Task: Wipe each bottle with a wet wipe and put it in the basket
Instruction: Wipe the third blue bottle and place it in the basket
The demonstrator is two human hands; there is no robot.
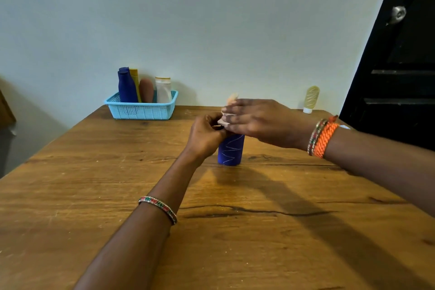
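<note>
Both hands meet over the blue bottle (230,149) standing upright mid-table (94,195): my left hand (206,135) curls around its top, my right hand (256,120) pinches the wet wipe (227,114) just above. Behind-left of the bottle, the basket (141,109) holds several bottles.

soft, moderate indoor light falls from the upper right and behind, so both forearms throw long, soft-edged shadows across the wooden table (94,195) toward the lower right, and the basket (141,110) casts a faint one on the pale wall (211,19). the right hand (254,120) is smeared with motion blur, while the left hand (204,136) is sharper. wide-angle distortion bows the table edges and tilts the dark door (400,66), which is underexposed; no harsh glare shows.
</note>
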